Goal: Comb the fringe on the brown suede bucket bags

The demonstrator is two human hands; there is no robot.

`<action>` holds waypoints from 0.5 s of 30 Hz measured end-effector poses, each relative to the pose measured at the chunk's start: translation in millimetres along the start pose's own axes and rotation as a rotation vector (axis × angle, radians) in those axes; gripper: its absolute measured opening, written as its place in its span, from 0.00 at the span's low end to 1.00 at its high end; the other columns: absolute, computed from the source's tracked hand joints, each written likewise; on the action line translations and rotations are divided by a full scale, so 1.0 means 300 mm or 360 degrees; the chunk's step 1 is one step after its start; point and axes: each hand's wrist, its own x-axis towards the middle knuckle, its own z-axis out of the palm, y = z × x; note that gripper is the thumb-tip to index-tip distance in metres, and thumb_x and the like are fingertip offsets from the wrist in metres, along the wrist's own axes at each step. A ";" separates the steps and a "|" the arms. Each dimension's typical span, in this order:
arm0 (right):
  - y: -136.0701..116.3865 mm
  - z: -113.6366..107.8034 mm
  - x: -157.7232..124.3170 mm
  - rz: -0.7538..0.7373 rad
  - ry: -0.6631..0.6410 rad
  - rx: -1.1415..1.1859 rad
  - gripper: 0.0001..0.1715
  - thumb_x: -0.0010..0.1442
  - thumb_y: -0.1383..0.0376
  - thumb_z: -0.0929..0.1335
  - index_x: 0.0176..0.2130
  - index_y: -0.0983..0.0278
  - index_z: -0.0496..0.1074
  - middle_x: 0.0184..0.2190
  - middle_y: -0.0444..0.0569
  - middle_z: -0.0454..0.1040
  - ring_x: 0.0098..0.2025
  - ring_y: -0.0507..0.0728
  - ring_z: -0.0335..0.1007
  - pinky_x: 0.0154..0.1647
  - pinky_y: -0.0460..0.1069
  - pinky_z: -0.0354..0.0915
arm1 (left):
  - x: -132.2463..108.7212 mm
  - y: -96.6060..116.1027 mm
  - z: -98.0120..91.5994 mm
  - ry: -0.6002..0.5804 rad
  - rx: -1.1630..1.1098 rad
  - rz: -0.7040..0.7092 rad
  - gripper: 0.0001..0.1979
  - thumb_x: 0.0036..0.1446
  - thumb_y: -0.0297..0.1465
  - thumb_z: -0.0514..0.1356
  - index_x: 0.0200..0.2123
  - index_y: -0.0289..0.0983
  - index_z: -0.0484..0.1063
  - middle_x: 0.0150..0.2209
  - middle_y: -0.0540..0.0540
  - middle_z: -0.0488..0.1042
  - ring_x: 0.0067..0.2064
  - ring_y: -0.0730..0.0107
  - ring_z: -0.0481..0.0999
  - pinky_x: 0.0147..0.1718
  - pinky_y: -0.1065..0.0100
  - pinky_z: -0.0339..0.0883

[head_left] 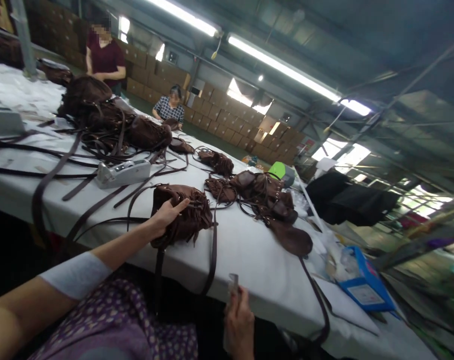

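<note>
There were two hands [170,214] [242,320], one slim tool [233,286], two co-workers [105,60] [170,108], one blue box [375,282] and several brown bags [193,217], too overlapped to count.

A dark-brown fringed handbag [191,220] lies at the tabletop [234,240] edge, straps [214,250] trailing off, and a slim greyish tool [233,284] points up from the right hand [241,320].

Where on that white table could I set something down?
A bare patch of white table runs between the fringed bag under the left hand and the brown bags farther right, down to its front edge. Leftward it's crowded: piled bags, straps, a tape dispenser.
</note>
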 end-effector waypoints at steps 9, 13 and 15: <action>-0.466 0.287 0.099 -0.0808 0.0384 0.0086 0.20 0.69 0.64 0.56 0.56 0.68 0.61 0.34 0.53 0.77 0.30 0.55 0.75 0.30 0.47 0.68 | -0.088 -0.042 0.107 0.0193 -0.0307 -0.0175 0.10 0.53 0.32 0.65 0.35 0.29 0.74 0.27 0.41 0.78 0.25 0.63 0.78 0.27 0.64 0.75; -0.471 0.324 0.133 -0.1250 0.0425 -0.0224 0.25 0.67 0.71 0.56 0.62 0.76 0.52 0.25 0.47 0.75 0.23 0.53 0.70 0.26 0.46 0.65 | -0.141 0.017 0.128 0.0377 -0.0453 -0.0471 0.05 0.54 0.28 0.63 0.31 0.30 0.73 0.23 0.43 0.76 0.20 0.67 0.75 0.22 0.68 0.73; -0.452 0.325 0.145 -0.1274 0.0437 -0.0320 0.28 0.67 0.73 0.57 0.64 0.76 0.49 0.23 0.45 0.73 0.22 0.52 0.69 0.24 0.46 0.63 | -0.161 0.045 0.123 0.0403 -0.0505 -0.0651 0.06 0.56 0.27 0.61 0.29 0.30 0.72 0.22 0.43 0.76 0.19 0.66 0.75 0.21 0.68 0.73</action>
